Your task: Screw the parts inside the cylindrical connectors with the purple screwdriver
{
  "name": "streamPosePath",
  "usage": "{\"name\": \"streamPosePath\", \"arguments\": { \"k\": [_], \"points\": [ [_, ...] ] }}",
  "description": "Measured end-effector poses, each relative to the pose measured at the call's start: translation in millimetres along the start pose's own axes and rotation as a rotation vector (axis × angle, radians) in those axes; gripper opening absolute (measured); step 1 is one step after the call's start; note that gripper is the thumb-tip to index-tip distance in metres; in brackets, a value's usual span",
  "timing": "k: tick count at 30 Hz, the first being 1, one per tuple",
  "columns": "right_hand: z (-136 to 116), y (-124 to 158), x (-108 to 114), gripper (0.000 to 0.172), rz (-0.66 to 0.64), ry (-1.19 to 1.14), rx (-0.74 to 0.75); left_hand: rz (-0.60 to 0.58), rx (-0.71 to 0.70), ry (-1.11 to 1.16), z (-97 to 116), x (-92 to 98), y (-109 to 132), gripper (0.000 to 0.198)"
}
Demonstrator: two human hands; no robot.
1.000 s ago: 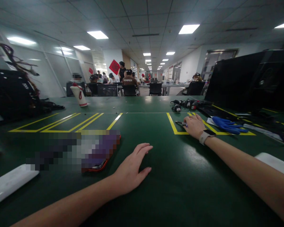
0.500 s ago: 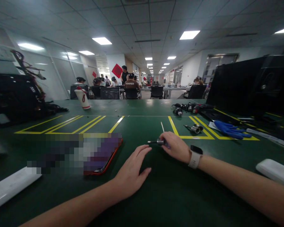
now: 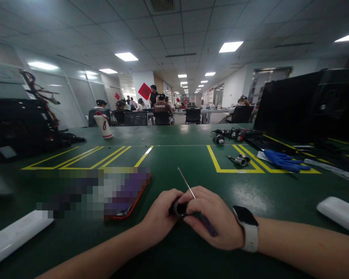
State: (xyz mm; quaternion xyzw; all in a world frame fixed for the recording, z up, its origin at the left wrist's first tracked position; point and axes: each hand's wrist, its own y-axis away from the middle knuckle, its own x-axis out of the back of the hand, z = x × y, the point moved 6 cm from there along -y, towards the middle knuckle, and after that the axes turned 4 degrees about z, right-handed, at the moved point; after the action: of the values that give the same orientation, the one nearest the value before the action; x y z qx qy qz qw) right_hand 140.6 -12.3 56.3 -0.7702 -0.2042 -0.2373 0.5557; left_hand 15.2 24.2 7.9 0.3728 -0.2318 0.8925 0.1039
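Observation:
Close in front of me, both hands meet around a dark metal cylindrical part (image 3: 179, 209) with a round open end. My left hand (image 3: 159, 215) is closed on its left side, the fingers partly hidden behind it. My right hand (image 3: 221, 219) grips a screwdriver (image 3: 208, 225) with a purple handle; its thin shaft sticks up and away to the left. The fingertips of that hand are at the part's right side; whether they grip it too I cannot tell. Similar metal cylindrical parts (image 3: 240, 159) lie beyond, inside a yellow-taped outline.
A red-edged case (image 3: 130, 211), partly pixelated, lies left on the green table (image 3: 174, 155). White long objects (image 3: 17, 236) flank both sides. Blue gloves (image 3: 285, 161), several dark metal pieces (image 3: 232, 133) and black equipment (image 3: 302, 100) are right. A cup (image 3: 104, 126) stands back left; people sit beyond.
My left hand, earlier open and apart, has closed on the metal part. My right hand has come nearer with the part and screwdriver, whose shaft now leans further left.

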Motion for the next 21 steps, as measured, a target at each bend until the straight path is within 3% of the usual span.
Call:
{"name": "streamPosePath", "arguments": {
  "k": [6, 10, 13, 21],
  "points": [
    [-19, 0, 13, 0.022, 0.056, -0.130, 0.070, 0.046, 0.011, 0.136, 4, 7.6, -2, 0.009],
    [-23, 2, 14, 0.012, 0.070, -0.153, 0.017, 0.076, 0.050, 0.131, 0, 9.9, -3, 0.021],
    [-22, 2, 10, 0.013, 0.034, -0.134, -0.049, 0.078, 0.065, 0.105, -1, 10.2, -2, 0.024],
    [-10, 3, -2, 0.020, -0.068, -0.007, -0.196, 0.023, -0.017, -0.080, 6, 7.5, -4, 0.005]
  ]
}}
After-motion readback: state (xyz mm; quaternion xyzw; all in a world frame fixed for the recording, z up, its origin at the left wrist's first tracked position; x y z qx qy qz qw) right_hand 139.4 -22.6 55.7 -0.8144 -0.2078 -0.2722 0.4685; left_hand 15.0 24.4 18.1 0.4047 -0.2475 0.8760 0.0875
